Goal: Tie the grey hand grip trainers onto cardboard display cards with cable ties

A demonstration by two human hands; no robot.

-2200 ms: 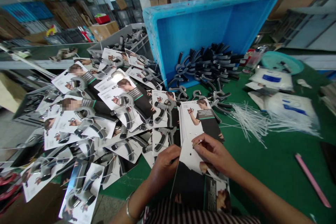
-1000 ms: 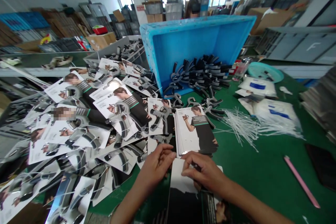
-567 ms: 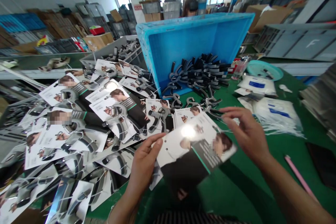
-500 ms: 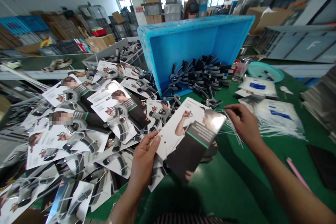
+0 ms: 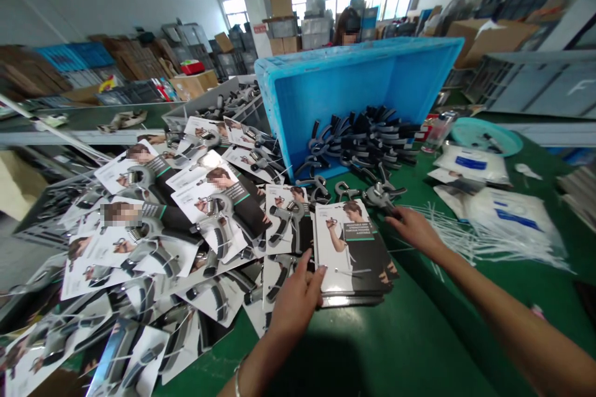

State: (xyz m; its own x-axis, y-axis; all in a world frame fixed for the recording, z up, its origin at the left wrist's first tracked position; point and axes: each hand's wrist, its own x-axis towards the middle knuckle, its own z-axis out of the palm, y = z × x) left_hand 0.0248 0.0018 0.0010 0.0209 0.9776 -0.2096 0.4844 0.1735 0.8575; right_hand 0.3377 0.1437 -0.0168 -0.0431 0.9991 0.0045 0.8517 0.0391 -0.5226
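A printed backing card (image 5: 344,248) lies flat on a small stack of similar cards, with a thin white cable tie (image 5: 351,271) across its lower part. My left hand (image 5: 295,294) pinches the card's left edge between thumb and fingers. Beyond the stack's upper right corner, my right hand (image 5: 414,232) has its fingers closed at a grey-and-black hand grip strengthener (image 5: 379,195); the fingertips are partly hidden. Loose cable ties (image 5: 442,229) are spread beside that hand. More hand grips (image 5: 367,136) spill from a tipped blue crate (image 5: 344,62).
On the left is a heap of carded hand grips (image 5: 218,211). Bags of white cable ties (image 5: 512,223) and a turquoise lid-like tray (image 5: 507,136) are at the right. A grey bin (image 5: 186,113) stands behind the heap. Another person (image 5: 348,28) is behind the crate.
The card came down from being held tilted in the air onto the stack. My right hand moved from the loose cable ties to a hand grip. The view shifted slightly.
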